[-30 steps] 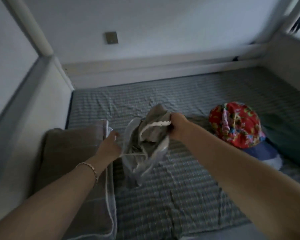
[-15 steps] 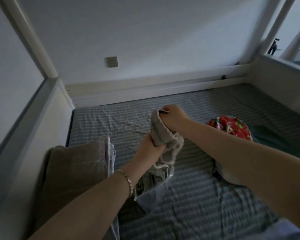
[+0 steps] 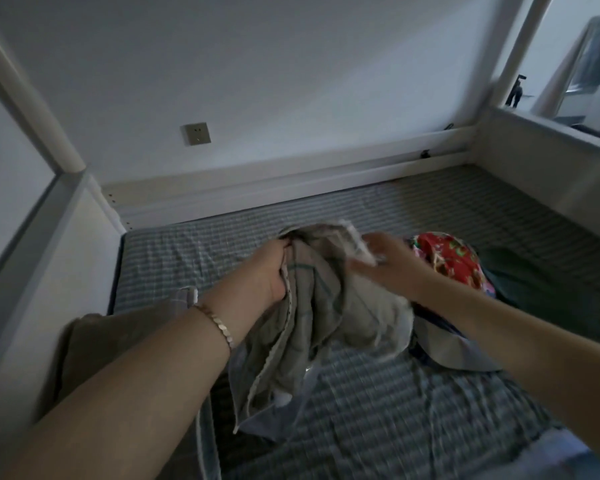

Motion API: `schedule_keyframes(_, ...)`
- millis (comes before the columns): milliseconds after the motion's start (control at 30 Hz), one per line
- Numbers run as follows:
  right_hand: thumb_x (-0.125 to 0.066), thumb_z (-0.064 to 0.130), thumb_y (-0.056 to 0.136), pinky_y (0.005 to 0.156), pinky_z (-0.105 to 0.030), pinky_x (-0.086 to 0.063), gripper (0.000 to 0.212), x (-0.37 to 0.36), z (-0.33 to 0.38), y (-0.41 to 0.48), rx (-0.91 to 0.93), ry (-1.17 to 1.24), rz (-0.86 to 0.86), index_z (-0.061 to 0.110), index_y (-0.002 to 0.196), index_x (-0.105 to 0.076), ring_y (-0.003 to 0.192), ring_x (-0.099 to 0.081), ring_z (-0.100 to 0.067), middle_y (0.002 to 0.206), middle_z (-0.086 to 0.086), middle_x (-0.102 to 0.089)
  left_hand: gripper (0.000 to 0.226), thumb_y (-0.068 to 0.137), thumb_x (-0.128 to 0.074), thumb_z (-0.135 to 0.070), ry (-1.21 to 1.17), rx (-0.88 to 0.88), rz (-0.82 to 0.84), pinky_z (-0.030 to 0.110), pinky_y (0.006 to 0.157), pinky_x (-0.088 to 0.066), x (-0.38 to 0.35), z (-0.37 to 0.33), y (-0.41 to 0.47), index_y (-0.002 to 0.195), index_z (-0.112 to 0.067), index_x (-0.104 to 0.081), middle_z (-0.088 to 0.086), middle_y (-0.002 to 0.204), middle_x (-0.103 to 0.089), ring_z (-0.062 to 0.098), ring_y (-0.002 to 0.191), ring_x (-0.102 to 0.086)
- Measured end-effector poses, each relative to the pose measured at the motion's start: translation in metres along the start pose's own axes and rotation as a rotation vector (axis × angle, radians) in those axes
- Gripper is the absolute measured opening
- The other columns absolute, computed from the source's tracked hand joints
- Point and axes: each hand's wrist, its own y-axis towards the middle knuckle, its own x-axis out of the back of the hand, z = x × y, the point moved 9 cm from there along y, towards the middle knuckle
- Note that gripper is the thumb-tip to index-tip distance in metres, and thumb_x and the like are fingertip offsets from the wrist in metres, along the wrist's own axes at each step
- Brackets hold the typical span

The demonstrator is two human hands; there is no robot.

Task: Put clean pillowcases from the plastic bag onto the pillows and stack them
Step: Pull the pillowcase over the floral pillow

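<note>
Change since half a second before: pillowcase (image 3: 326,306) drawn further out of plastic bag (image 3: 278,422) and spread wider; right hand (image 3: 392,268) shifted toward the floral pillow.

- Pillowcase: grey-beige, white trimmed edge, bunched, held up over the bed between both hands; lower end at the mouth of the translucent bag on the checked sheet (image 3: 395,410).
- Left hand (image 3: 271,271): fingers clenched on the cloth's left edge; bracelet (image 3: 219,327) at wrist.
- Right hand: motion-blurred, fingers grasping the trimmed upper edge.
- Brown pillow (image 3: 118,341): lower left, beside the bed rail.
- Red floral pillow (image 3: 447,261): right, behind the right forearm.
</note>
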Motion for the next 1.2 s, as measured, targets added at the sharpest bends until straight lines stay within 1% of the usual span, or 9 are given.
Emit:
schedule_keyframes(167,-0.074,0.035,0.076,0.082,-0.022,-0.045,0.057,-0.046,0.022,-0.025,0.143,0.171,0.176,0.017,0.123,-0.047,0.099,-0.054,-0.006,0.108,0.011,-0.056,0.052,0.092,-0.046,-0.053,0.093,0.028,0.216,0.037,0.077,-0.05,-0.031,0.001,0.009,0.077,-0.008,-0.067,0.013,0.075,-0.066,0.025,0.071,-0.063)
schedule_keyframes(300,-0.061,0.008,0.081,0.058,-0.014,-0.039,0.008,-0.019,0.017,-0.02,0.203,0.034,-0.006,0.012,0.086,-0.056,0.081,-0.057,-0.017,0.08,0.001,-0.059,0.015,0.078,-0.064,-0.019,0.305,-0.033,0.337,0.033,0.072,-0.057,-0.034,-0.003,-0.005,0.082,-0.006,-0.07,0.013,0.081,-0.071,0.023,0.07,-0.069)
schedule_keyframes(433,-0.057,0.002,0.086,0.058,-0.016,-0.042,0.009,0.002,0.0,-0.02,0.082,0.22,-0.113,0.007,0.089,-0.063,0.078,-0.054,-0.014,0.077,0.002,-0.059,0.026,0.082,-0.059,0.005,0.483,-0.193,0.31,0.029,0.077,-0.055,-0.022,-0.005,-0.009,0.102,-0.011,-0.061,0.01,0.098,-0.066,0.022,0.088,-0.064)
schedule_keyframes(567,-0.049,-0.003,0.09,0.067,-0.028,-0.055,0.016,-0.003,-0.019,-0.018,-0.249,0.921,-0.135,-0.002,0.099,-0.062,0.077,-0.061,-0.023,0.089,-0.013,-0.063,0.031,0.083,-0.067,-0.018,0.762,-0.2,0.356,0.019,0.081,-0.051,-0.03,0.037,-0.025,0.112,-0.023,-0.057,-0.006,0.103,-0.065,0.009,0.092,-0.062)
schedule_keyframes(667,-0.051,-0.002,0.09,0.06,-0.024,-0.055,0.015,0.019,-0.027,-0.014,-0.306,1.058,-0.213,0.005,0.083,-0.062,0.062,-0.062,-0.016,0.071,-0.006,-0.065,0.02,0.086,-0.065,-0.031,1.026,-0.334,0.109,0.033,0.085,-0.051,-0.017,0.05,-0.011,0.1,-0.017,-0.068,0.005,0.095,-0.068,0.018,0.089,-0.062)
schedule_keyframes(800,-0.063,0.021,0.087,0.074,-0.023,-0.043,0.032,0.086,-0.057,-0.013,-0.239,0.258,-0.439,0.006,0.115,-0.057,0.091,-0.055,-0.018,0.104,-0.006,-0.058,0.032,0.096,-0.048,-0.031,0.56,-0.19,-0.188,0.042,0.088,-0.05,0.003,0.047,0.005,0.106,-0.005,-0.065,0.018,0.102,-0.065,0.029,0.096,-0.062)
schedule_keyframes(933,-0.066,0.066,0.068,0.08,-0.026,-0.042,0.062,0.048,-0.048,-0.039,-0.056,0.107,-0.298,0.021,0.11,-0.053,0.103,-0.048,-0.02,0.111,-0.007,-0.049,0.045,0.101,-0.029,-0.018,-0.06,0.119,0.005,0.044,0.073,-0.053,-0.039,0.062,0.007,0.086,0.002,-0.066,0.019,0.082,-0.068,0.027,0.071,-0.066)
schedule_keyframes(1033,-0.078,0.056,0.058,0.091,-0.023,-0.041,0.081,-0.018,-0.026,-0.07,0.139,0.136,0.008,0.02,0.124,-0.048,0.109,-0.047,-0.008,0.119,0.005,-0.05,0.041,0.096,-0.024,-0.006,-0.089,0.055,0.096,0.028,0.053,-0.055,-0.064,0.05,0.004,0.073,0.002,-0.057,0.014,0.062,-0.063,0.021,0.053,-0.064)
schedule_keyframes(1200,-0.075,0.015,0.076,0.068,-0.021,-0.042,0.022,-0.014,-0.038,-0.075,0.123,0.428,-0.067,0.022,0.086,-0.056,0.072,-0.055,0.0,0.08,0.012,-0.058,0.037,0.099,-0.032,-0.025,0.154,0.125,0.222,0.026,0.057,-0.048,-0.079,0.05,-0.009,0.07,-0.008,-0.048,0.01,0.072,-0.049,0.02,0.065,-0.05)
